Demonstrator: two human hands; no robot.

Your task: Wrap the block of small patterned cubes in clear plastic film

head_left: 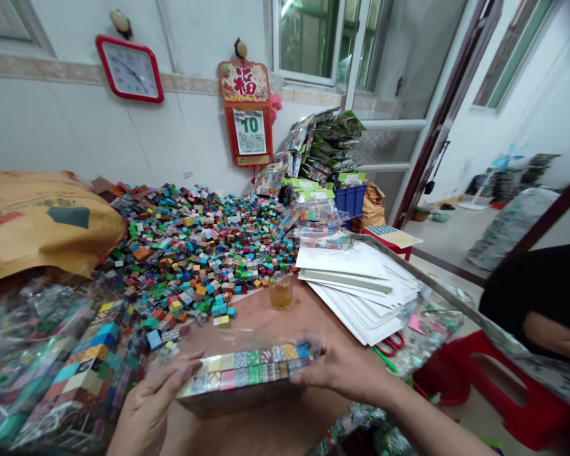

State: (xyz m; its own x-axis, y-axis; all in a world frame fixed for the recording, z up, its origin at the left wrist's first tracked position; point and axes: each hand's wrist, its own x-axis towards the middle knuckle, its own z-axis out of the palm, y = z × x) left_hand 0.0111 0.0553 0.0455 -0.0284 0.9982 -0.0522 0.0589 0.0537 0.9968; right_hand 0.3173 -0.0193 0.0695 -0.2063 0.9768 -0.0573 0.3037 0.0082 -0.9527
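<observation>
A pack of small patterned cubes [247, 373], lined up in rows inside clear plastic film, is held level above the brown tabletop [247, 437]. My left hand [154, 396] grips its left end, fingers over the top edge. At the right end, my right hand [337, 373] pinches the pack with the thumb in front. Some loose film stands up behind the cubes, blurred. Just beyond the pack lie loose cubes [223, 310] and a glass of amber liquid [280, 294].
A large heap of loose cubes [194, 234] backs onto the wall. Filled plastic packs [76, 373] and a yellow sack [42, 221] are at left. White card sheets [351, 285], red scissors [392, 344] and a red stool [513, 386] are at right, near a person's arm [558, 335].
</observation>
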